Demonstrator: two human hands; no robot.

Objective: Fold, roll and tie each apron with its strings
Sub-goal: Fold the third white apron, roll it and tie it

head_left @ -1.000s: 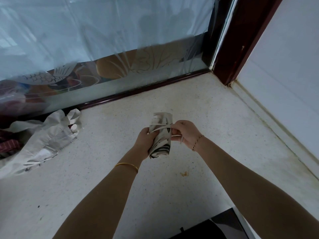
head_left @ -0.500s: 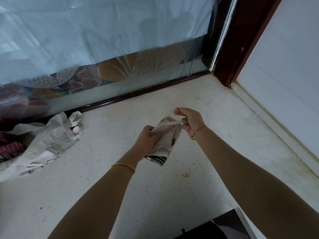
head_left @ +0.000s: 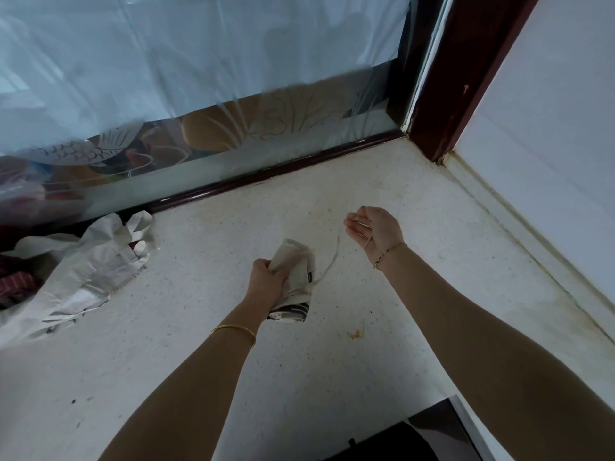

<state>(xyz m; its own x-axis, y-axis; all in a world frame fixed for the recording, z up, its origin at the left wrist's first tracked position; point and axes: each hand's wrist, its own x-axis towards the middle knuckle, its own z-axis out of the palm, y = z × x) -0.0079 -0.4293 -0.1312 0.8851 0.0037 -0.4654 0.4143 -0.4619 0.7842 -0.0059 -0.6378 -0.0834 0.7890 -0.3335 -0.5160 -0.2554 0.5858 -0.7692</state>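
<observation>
Looking beyond both hands, I see a frosted glass panel (head_left: 199, 78) and a white wall (head_left: 549, 128) meeting at a dark frame (head_left: 446, 94). Under them lies the pale, speckled, stained worktop (head_left: 199, 377). Loose aprons (head_left: 76, 271) wait left of my left hand (head_left: 264, 284), which clamps the apron roll (head_left: 299, 274) so it can't unwind. My right hand (head_left: 374, 232) hovers apart, palm up, fingers relaxed. The string (head_left: 334, 257) trails slack between them, probably mid-wrap.
</observation>
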